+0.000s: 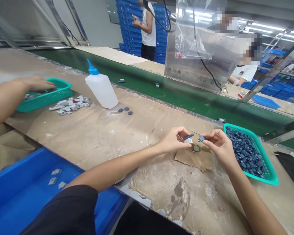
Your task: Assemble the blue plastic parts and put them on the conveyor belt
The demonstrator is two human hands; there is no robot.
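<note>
Between the thumb and fingers of my left hand (175, 140) is a small white and dark blue plastic part (188, 138). My right hand (219, 145) pinches a small dark blue plastic piece (201, 138), held close to that part but apart from it. Just below both hands, a small round cap (196, 148) with dark liquid lies on a torn piece of brown cardboard (193, 160). At my right stands a green basket (271, 174) full of dark blue plastic pieces (246, 151).
A white squeeze bottle (101, 89) stands near three dark pieces (126, 109). Left are a pile of white parts (71, 104) and another green basket (46, 98) with a co-worker's hand (36, 84) in it. A green conveyor belt (142, 85) runs behind; a blue bin (39, 182) is lower left.
</note>
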